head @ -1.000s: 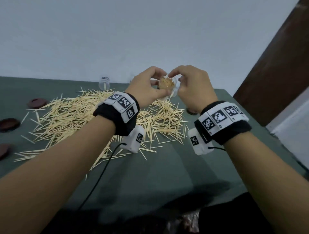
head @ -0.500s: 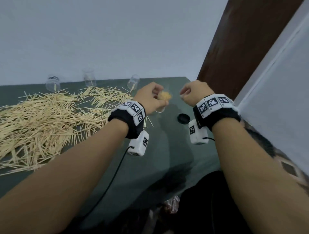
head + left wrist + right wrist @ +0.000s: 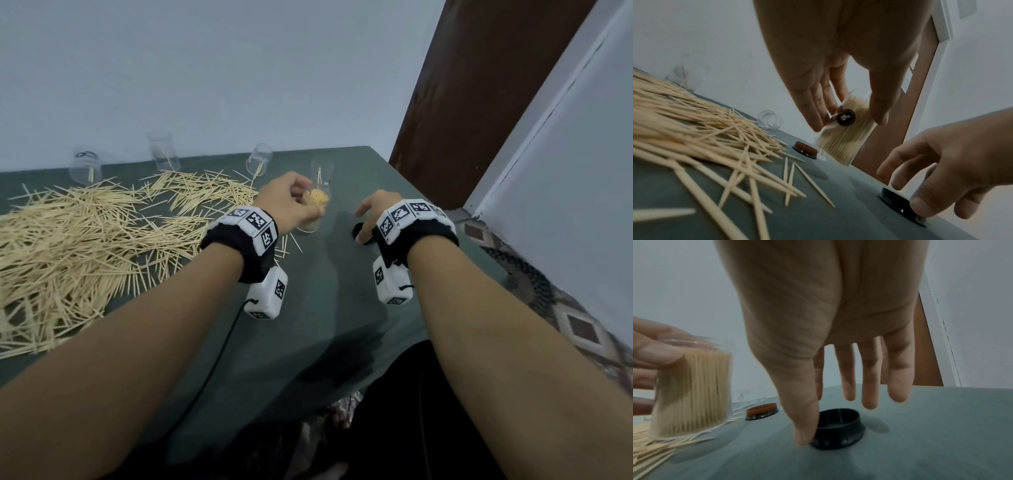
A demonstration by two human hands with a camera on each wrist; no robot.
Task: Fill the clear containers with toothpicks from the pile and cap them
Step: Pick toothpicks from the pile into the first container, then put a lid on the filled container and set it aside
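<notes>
My left hand grips a clear container packed full of toothpicks, uncapped, tilted and just above the green table; the same container shows in the left wrist view between fingers and thumb. My right hand hovers over a black cap lying open side up on the table. In the right wrist view its thumb touches the side of the cap while the other fingers hang straight above it. The big toothpick pile spreads to the left.
Several clear containers, each with a few toothpicks, stand along the back edge. A brown cap lies behind the held container. The table's right edge runs close to my right hand, with a brown door beyond.
My right hand has left the container's mouth and dropped to the black cap on the table. The left hand keeps the full container and has lowered it. The head view swung right.
</notes>
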